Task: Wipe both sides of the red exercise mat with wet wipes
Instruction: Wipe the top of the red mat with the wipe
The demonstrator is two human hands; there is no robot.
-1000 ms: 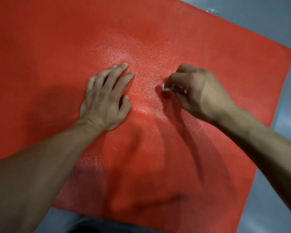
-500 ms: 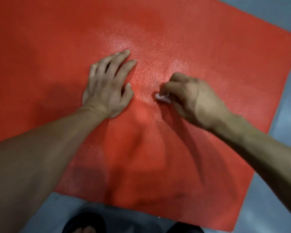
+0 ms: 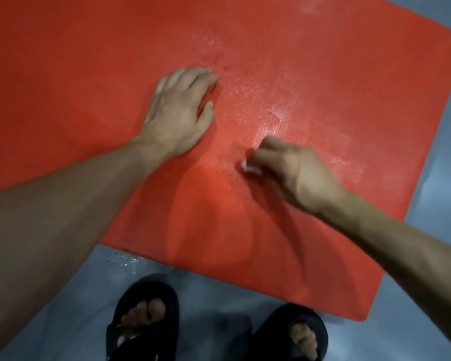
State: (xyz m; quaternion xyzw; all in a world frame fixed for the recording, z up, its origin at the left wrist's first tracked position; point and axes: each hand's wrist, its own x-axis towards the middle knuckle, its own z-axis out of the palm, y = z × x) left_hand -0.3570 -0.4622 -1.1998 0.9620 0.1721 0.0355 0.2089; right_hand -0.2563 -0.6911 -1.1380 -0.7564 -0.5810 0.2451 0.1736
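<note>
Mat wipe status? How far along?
Done: a wet sheen covers the middle and far part of the red mat. In hand: the right hand pinches a small white wipe against the mat, while the left hand rests flat on it. Left: the dry-looking near and left areas, and the underside.

Both forearms bare to the frame edge; no sleeves, watch, bands or rings visible on either; left hand and right hand ungloved; right one motion-blurred, detail soft; veins and tendons show on the back of the left. Feet in dark open-toe slide sandals, left sandal and right sandal; broad single strap across each; toes exposed.
</note>
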